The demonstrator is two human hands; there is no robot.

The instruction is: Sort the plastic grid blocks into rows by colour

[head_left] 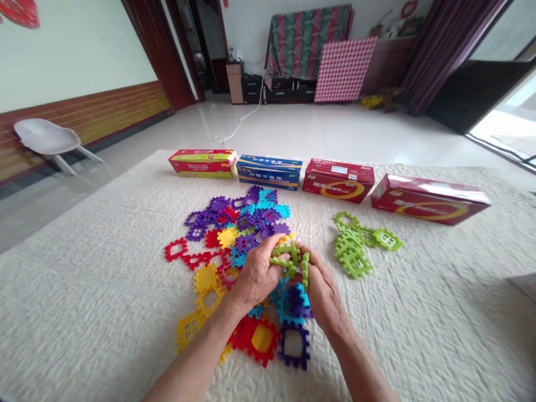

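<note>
Quilted cream mat (pixel 104 279): green plastic interlocking tiles (pixel 290 260) are gripped between fingers of left hand (pixel 255 276) and right hand (pixel 324 293), above multicoloured tile heap (pixel 247 220). Risk: joined pieces may be popped apart by uneven squeezing.

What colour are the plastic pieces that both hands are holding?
The pieces are light green, seen best in the head view.

I note bare left hand (pixel 255 274), bare right hand (pixel 324 295), knuckles creased; forearms (pixel 196 357) uncovered to frame edge, 6 o'clock.
</note>
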